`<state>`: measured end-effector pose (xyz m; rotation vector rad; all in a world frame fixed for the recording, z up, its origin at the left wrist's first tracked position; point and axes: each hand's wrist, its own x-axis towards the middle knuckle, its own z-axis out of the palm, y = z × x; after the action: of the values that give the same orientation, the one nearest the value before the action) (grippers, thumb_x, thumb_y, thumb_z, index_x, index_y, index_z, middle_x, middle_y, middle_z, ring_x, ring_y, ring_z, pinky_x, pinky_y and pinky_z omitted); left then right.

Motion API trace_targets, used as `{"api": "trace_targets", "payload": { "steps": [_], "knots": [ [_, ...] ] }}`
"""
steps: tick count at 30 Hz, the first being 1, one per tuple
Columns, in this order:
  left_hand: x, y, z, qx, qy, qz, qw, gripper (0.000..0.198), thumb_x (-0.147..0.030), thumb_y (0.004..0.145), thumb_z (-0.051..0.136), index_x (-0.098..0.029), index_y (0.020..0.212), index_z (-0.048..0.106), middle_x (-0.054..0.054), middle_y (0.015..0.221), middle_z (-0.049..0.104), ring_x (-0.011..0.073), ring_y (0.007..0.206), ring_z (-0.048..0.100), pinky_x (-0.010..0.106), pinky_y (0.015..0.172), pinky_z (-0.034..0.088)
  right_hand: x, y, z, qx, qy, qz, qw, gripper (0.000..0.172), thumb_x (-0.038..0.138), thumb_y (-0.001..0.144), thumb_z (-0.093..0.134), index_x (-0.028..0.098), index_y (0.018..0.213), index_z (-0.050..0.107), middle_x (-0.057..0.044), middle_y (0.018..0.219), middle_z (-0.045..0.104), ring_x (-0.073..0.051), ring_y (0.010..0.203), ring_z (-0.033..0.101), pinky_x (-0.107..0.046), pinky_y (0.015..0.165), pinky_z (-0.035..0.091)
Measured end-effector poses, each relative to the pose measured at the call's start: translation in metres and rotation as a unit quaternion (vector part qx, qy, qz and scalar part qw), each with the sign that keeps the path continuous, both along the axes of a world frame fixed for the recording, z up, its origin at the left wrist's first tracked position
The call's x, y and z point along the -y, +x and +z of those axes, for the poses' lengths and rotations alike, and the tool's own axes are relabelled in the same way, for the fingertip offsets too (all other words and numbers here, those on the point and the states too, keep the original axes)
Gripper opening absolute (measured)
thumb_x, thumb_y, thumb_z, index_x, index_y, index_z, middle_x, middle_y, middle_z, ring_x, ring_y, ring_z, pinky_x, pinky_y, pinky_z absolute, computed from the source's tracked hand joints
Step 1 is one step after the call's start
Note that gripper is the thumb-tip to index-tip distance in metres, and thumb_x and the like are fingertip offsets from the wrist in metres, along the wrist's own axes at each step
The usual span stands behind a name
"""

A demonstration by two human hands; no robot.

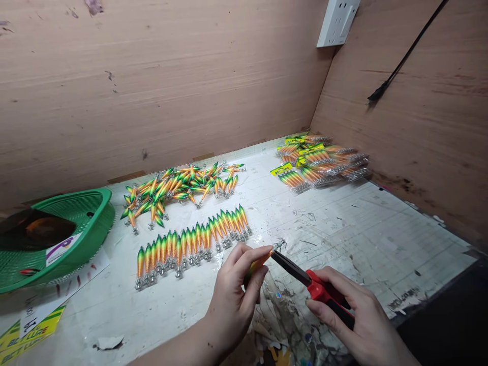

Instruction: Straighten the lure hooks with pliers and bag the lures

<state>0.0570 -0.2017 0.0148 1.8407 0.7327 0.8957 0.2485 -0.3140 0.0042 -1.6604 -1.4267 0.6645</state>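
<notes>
My left hand (238, 292) pinches a fishing lure (259, 263), orange and yellow where it shows, its body mostly covered by my fingers. The lure's metal hooks (280, 245) stick out past my fingertips. In my right hand (353, 310) are long-nosed pliers (305, 278) with red and black handles. The pliers' tips meet the lure at its hook end, beside my left index finger. Beyond my left hand lies a row of green, yellow and orange lures (198, 239), lined up side by side with hooks toward me.
A loose heap of lures (179, 185) lies behind the row. Bagged lures (316, 162) are stacked at the back right. A green basket (101, 208) stands at the left, with yellow printed cards (41, 330) near it. Above hang a wall socket (337, 23) and black cable (409, 48).
</notes>
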Motion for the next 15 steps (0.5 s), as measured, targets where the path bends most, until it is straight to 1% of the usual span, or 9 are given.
{"api": "trace_targets", "payload": {
  "steps": [2, 3, 5, 8, 10, 13, 15],
  "knots": [
    [-0.0006, -0.001, -0.0015, -0.011, 0.057, 0.015, 0.998, 0.033, -0.012, 0.095, 0.05, -0.032, 0.119, 0.063, 0.0, 0.085, 0.052, 0.0099, 0.071, 0.054, 0.019, 0.063, 0.045, 0.0006, -0.0031, 0.0006, -0.007, -0.003, -0.009, 1.0, 0.02, 0.044, 0.092, 0.058, 0.024, 0.095, 0.062, 0.002, 0.074, 0.062, -0.014, 0.065, 0.062, -0.022, 0.06, 0.05],
    [-0.0005, -0.0015, -0.0024, -0.012, 0.072, 0.018, 0.997, 0.035, -0.011, 0.095, 0.051, -0.032, 0.119, 0.063, 0.0, 0.085, 0.053, 0.0105, 0.074, 0.054, 0.019, 0.066, 0.045, 0.0009, -0.004, 0.0002, -0.007, -0.004, -0.009, 1.0, 0.02, 0.044, 0.092, 0.057, 0.024, 0.095, 0.061, 0.002, 0.074, 0.062, -0.014, 0.064, 0.061, -0.022, 0.06, 0.049],
    [0.0003, -0.0023, -0.0039, -0.003, 0.074, 0.016, 0.997, 0.037, -0.01, 0.095, 0.05, -0.033, 0.12, 0.062, -0.001, 0.086, 0.054, 0.0103, 0.076, 0.054, 0.019, 0.068, 0.044, 0.0013, -0.004, -0.0016, 0.0, -0.004, 0.002, 1.0, 0.02, 0.044, 0.093, 0.056, 0.024, 0.092, 0.06, 0.002, 0.074, 0.062, -0.013, 0.063, 0.06, -0.022, 0.058, 0.047],
    [0.0025, -0.0026, -0.0042, 0.016, 0.049, 0.021, 0.998, 0.036, -0.01, 0.095, 0.051, -0.034, 0.119, 0.062, -0.001, 0.087, 0.056, 0.0108, 0.08, 0.055, 0.02, 0.073, 0.044, 0.0016, -0.002, -0.0047, 0.024, 0.01, 0.036, 0.999, 0.019, 0.041, 0.094, 0.056, 0.024, 0.086, 0.058, 0.001, 0.076, 0.064, -0.013, 0.065, 0.062, -0.021, 0.058, 0.049],
    [0.004, -0.0022, -0.003, 0.024, 0.024, 0.024, 0.999, 0.032, -0.013, 0.096, 0.051, -0.034, 0.117, 0.063, -0.001, 0.087, 0.058, 0.0117, 0.081, 0.055, 0.021, 0.075, 0.043, 0.0013, -0.0016, -0.0054, 0.031, 0.016, 0.054, 0.998, 0.018, 0.039, 0.094, 0.055, 0.023, 0.085, 0.059, 0.0, 0.079, 0.066, -0.015, 0.068, 0.065, -0.021, 0.059, 0.051],
    [0.0054, -0.002, -0.0001, 0.016, -0.031, 0.017, 0.999, 0.024, -0.02, 0.096, 0.052, -0.031, 0.113, 0.065, 0.001, 0.088, 0.059, 0.014, 0.082, 0.056, 0.024, 0.074, 0.044, 0.0001, -0.0019, -0.0054, 0.024, 0.008, 0.044, 0.999, 0.022, 0.041, 0.094, 0.054, 0.023, 0.084, 0.061, 0.0, 0.073, 0.065, -0.017, 0.069, 0.067, -0.021, 0.057, 0.052],
    [0.0033, -0.0035, 0.0027, 0.0, -0.082, 0.011, 0.997, 0.021, -0.026, 0.097, 0.051, -0.028, 0.113, 0.065, 0.002, 0.09, 0.06, 0.014, 0.075, 0.055, 0.025, 0.067, 0.043, -0.0008, 0.0008, -0.0078, 0.022, 0.0, 0.032, 0.999, 0.025, 0.044, 0.094, 0.052, 0.023, 0.084, 0.061, 0.0, 0.069, 0.063, -0.018, 0.071, 0.068, -0.021, 0.055, 0.051]
  ]
}}
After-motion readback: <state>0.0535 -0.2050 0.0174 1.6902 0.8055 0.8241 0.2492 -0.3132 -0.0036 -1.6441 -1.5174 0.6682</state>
